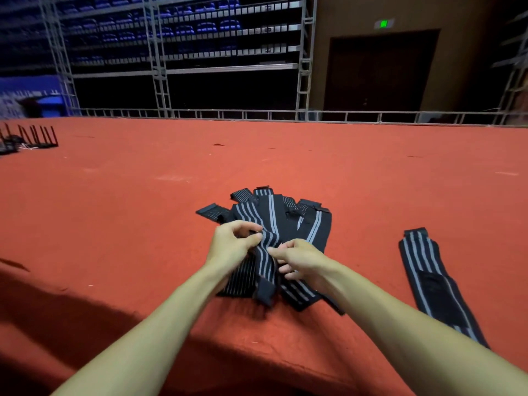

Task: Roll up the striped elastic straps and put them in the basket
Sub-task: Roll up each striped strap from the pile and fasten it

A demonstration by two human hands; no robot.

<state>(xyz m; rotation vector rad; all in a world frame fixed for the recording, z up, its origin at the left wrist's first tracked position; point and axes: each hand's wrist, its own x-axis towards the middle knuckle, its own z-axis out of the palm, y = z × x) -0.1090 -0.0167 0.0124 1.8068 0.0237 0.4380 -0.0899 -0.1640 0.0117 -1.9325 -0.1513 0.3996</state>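
Left [228, 247], right hand [303, 261] seemingly pinch strap [270, 221]

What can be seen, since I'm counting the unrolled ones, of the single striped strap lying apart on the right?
The lone strap is a long black, elastic-looking band with pale grey lengthwise stripes, a plain dark far-end tab and a darker patch midway. It lies flat, unrolled, on the red cover, right of the pile. No hand touches it; its near end slips behind the right forearm.
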